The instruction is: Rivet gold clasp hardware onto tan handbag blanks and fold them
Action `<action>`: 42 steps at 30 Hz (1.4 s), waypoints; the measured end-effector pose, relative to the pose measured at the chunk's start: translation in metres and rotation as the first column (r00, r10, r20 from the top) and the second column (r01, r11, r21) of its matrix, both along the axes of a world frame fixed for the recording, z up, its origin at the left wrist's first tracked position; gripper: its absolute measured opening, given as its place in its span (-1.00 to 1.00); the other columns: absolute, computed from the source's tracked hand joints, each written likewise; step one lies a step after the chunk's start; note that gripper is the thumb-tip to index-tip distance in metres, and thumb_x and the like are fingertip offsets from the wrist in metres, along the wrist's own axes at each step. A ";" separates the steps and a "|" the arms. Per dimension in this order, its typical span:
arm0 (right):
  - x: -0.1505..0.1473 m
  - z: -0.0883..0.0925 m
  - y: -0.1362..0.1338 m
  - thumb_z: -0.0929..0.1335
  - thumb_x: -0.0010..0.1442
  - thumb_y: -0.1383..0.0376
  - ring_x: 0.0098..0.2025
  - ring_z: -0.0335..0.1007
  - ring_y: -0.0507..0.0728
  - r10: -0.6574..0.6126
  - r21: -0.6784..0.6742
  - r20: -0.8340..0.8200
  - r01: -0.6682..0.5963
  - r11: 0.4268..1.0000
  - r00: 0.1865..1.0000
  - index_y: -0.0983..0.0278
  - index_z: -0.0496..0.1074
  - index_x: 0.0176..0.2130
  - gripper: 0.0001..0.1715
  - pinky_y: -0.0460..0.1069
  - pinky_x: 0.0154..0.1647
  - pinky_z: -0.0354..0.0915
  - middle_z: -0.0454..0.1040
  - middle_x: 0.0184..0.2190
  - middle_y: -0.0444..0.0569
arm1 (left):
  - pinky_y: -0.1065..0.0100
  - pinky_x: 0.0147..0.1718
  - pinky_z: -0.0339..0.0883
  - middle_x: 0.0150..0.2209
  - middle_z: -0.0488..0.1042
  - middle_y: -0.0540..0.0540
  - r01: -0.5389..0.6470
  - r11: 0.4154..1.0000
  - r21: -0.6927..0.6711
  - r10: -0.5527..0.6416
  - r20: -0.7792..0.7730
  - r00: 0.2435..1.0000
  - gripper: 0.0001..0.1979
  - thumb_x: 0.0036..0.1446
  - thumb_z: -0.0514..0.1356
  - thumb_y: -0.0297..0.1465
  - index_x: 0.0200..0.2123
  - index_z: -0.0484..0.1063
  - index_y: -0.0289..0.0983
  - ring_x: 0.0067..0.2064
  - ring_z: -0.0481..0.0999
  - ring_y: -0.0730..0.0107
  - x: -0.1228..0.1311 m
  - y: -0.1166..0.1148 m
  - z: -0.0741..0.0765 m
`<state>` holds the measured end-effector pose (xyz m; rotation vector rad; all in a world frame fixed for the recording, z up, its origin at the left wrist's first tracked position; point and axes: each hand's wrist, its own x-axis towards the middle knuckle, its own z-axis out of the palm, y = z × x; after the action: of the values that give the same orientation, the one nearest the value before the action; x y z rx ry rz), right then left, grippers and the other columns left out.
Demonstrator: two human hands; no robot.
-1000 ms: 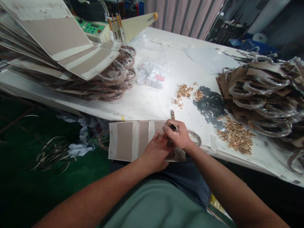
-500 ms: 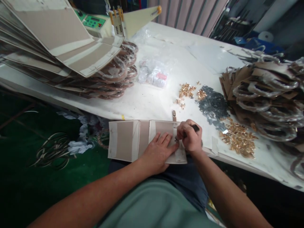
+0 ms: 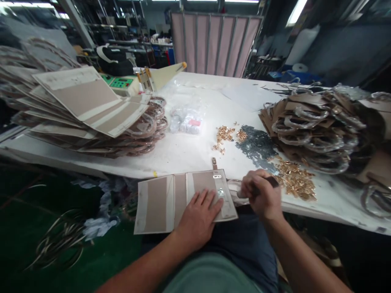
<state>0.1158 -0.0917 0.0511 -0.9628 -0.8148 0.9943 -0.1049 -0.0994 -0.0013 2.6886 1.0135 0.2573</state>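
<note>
A flat beige and white bag panel [image 3: 171, 199] lies over my lap at the table's near edge, with a small metal plate [image 3: 220, 192] near its right end and a brown strap tab [image 3: 214, 163] sticking out at its top. My left hand [image 3: 200, 215] rests flat on the panel, fingers spread, just left of the plate. My right hand [image 3: 261, 195] sits off the panel's right edge, closed around a dark-handled tool [image 3: 270, 182].
On the white table [image 3: 189, 150] lie gold fittings [image 3: 295, 179], more gold fittings [image 3: 224, 134], grey metal pieces [image 3: 258, 144] and a plastic bag [image 3: 185, 122]. Stacked panels with handles [image 3: 85, 110] fill the left; wrapped handle pieces [image 3: 317, 122] pile up right. A green-panelled machine [image 3: 122, 83] stands behind.
My right hand has moved off the panel to the right with the tool, uncovering the metal plate. My left hand stayed flat on the panel. The camera tilted up.
</note>
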 end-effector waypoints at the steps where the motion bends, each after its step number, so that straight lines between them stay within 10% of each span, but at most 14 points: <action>1: 0.007 0.010 -0.011 0.45 0.14 0.22 -0.61 0.18 0.02 -0.045 0.019 -0.050 0.046 0.999 0.998 0.19 0.46 -0.45 -0.83 -0.08 -0.62 0.09 0.31 -0.61 -0.19 | -0.15 0.41 0.14 0.46 0.23 -0.26 -0.020 1.000 -0.003 0.020 0.050 0.999 -0.41 0.34 0.18 -0.38 0.42 0.30 -0.17 0.46 0.20 -0.15 -0.005 -0.001 0.007; 6: 0.021 0.032 -0.054 0.49 0.11 0.20 -0.60 0.24 0.03 -0.138 0.020 -0.108 0.141 0.990 0.984 0.19 0.59 -0.36 -0.90 -0.07 -0.61 0.18 0.37 -0.59 -0.14 | 0.05 0.41 0.20 0.30 0.48 -0.12 -0.151 0.953 -0.264 0.267 0.490 0.830 -0.56 0.39 0.15 -0.37 0.29 0.49 -0.11 0.34 0.43 0.02 -0.047 -0.001 0.072; 11: 0.005 0.028 -0.045 0.53 0.16 -0.01 -0.64 0.18 0.04 -0.071 -0.088 0.003 0.071 0.994 0.997 0.22 0.51 -0.41 -0.62 -0.05 -0.67 0.15 0.31 -0.64 -0.15 | -0.03 0.16 0.51 0.05 0.67 -0.19 -0.006 0.503 -0.864 0.852 0.494 0.172 -0.42 0.15 0.44 -0.13 0.20 0.56 -0.21 0.16 0.60 -0.20 -0.088 -0.008 0.135; 14: -0.012 0.044 -0.027 0.58 0.05 -0.07 -0.57 0.27 0.08 -0.045 -0.081 0.289 0.071 0.994 0.956 0.20 0.61 -0.24 -0.55 -0.02 -0.60 0.25 0.48 -0.53 -0.10 | -0.04 0.08 0.57 0.00 0.69 -0.20 0.180 0.410 -0.894 0.910 0.414 -0.018 -0.31 0.03 0.52 -0.18 0.23 0.52 -0.20 0.06 0.66 -0.20 -0.092 -0.011 0.149; 18: -0.036 0.073 -0.006 0.66 -0.11 -0.04 -0.08 0.55 0.30 -0.099 0.114 0.524 0.045 0.992 0.846 0.09 0.56 0.17 -0.11 0.13 -0.07 0.47 0.63 0.02 0.03 | -0.06 0.14 0.53 0.01 0.68 -0.25 0.312 0.422 -0.851 0.899 0.438 -0.018 -0.40 0.06 0.50 -0.24 0.17 0.56 -0.25 0.09 0.65 -0.18 -0.078 -0.010 0.149; 24: -0.041 0.086 0.012 0.61 0.00 0.03 -0.12 0.58 0.31 -0.278 0.202 0.595 0.194 0.960 0.754 0.10 0.64 0.06 -0.37 0.18 0.01 0.43 0.68 -0.09 0.00 | -0.08 0.15 0.51 0.01 0.67 -0.29 0.358 0.406 -0.841 0.887 0.457 0.069 -0.53 0.04 0.52 -0.28 0.02 0.63 -0.31 0.08 0.65 -0.20 -0.063 -0.001 0.140; 27: -0.030 0.083 0.015 0.53 0.15 -0.02 -0.05 0.57 0.35 -0.217 0.153 0.495 0.161 0.975 0.842 0.14 0.71 -0.11 -0.60 0.18 0.03 0.41 0.69 -0.12 0.01 | -0.08 0.10 0.54 0.03 0.66 -0.32 0.378 0.376 -0.846 0.880 0.454 0.141 -0.54 0.10 0.48 -0.28 0.05 0.62 -0.31 0.04 0.68 -0.19 -0.063 0.009 0.132; 32: -0.012 0.065 0.023 0.52 0.17 -0.09 -0.25 0.53 0.24 -0.043 -0.055 0.199 0.055 0.997 0.979 0.20 0.66 0.06 -0.39 0.08 -0.23 0.39 0.66 -0.27 -0.03 | -0.04 0.09 0.55 0.03 0.66 -0.32 0.387 0.369 -0.845 0.851 0.475 0.226 -0.59 0.18 0.44 -0.32 0.07 0.61 -0.32 -0.02 0.70 -0.12 -0.057 0.028 0.122; 42: -0.002 0.060 0.037 0.66 0.00 0.05 -0.23 0.57 0.18 0.029 -0.026 -0.183 -0.034 0.999 0.983 0.22 0.67 -0.03 -0.43 0.00 -0.16 0.45 0.69 -0.25 -0.02 | 0.02 0.19 0.45 0.03 0.66 -0.25 0.315 0.495 -0.810 0.800 0.566 0.197 -0.62 0.10 0.50 -0.29 -0.03 0.65 -0.31 0.15 0.60 -0.10 -0.030 0.055 0.118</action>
<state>0.1135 -0.0551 0.1113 -0.8708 -0.6657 1.1070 -0.1352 -0.0448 0.1170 0.8739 0.8032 1.0594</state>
